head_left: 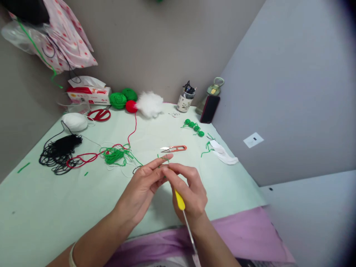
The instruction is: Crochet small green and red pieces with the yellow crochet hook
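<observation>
The left hand pinches a small piece of green yarn, mostly hidden by the fingers, above the table; the right hand's grip clasps a yellow-handled crochet hook beside it. Orange-handled thread snips lie just beyond, a loose green yarn bundle to the left.

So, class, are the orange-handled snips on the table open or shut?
Open: the orange-handled snips lie with their two blade tips apart.
</observation>
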{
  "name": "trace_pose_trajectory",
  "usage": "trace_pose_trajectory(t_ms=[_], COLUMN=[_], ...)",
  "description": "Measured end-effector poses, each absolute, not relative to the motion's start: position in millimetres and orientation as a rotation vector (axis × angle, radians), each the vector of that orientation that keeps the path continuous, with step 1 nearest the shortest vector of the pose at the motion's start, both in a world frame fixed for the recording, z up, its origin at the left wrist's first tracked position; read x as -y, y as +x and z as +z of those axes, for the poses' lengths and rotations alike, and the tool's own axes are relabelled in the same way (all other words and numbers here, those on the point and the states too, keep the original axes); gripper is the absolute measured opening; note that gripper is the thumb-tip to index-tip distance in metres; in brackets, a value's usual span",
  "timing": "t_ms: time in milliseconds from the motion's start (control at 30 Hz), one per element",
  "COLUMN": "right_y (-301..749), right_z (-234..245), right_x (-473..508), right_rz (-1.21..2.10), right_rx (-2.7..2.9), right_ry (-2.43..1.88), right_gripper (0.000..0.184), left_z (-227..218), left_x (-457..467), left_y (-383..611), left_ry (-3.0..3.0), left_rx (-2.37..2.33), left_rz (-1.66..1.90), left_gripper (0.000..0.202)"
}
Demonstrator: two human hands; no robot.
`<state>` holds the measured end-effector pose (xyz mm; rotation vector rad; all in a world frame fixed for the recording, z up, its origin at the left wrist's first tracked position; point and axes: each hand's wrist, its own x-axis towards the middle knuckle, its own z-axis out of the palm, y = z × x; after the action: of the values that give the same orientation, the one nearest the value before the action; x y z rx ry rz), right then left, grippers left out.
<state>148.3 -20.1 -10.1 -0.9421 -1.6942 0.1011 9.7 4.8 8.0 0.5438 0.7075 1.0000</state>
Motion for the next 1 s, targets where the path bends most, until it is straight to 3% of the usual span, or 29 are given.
trace_pose_trajectory(t_ms=[200, 333, 467, 733, 1000], right_y=[158, 157, 158, 156, 151], right_z=[-1, 2, 2, 4, 3], right_x=[13, 8, 8, 14, 15], right_rz=[0.674, 0.921, 0.960, 0.881, 0.712], right_rx=[1.220, 1.019, 0.992, 1.176, 1.260], right_ry=[-0.945, -0.902, -0.865, -0.790, -0.833], right_gripper=[0.016, 0.013, 0.012, 0.015, 0.017], left_z=[7, 10, 14, 21, 17], left_x=[-6, -5, -9, -7, -6], left_y=[3, 2, -6, -9, -7], left_ry=[0.664, 0.857, 0.843, 0.700, 0.615], left_rx=[-0.795, -0.849, -0.836, -0.754, -0.679], left_rz=[1.029, 1.149, 1.058, 0.935, 0.910], left_gripper=[0.034, 0.034, 0.034, 0.052, 0.051])
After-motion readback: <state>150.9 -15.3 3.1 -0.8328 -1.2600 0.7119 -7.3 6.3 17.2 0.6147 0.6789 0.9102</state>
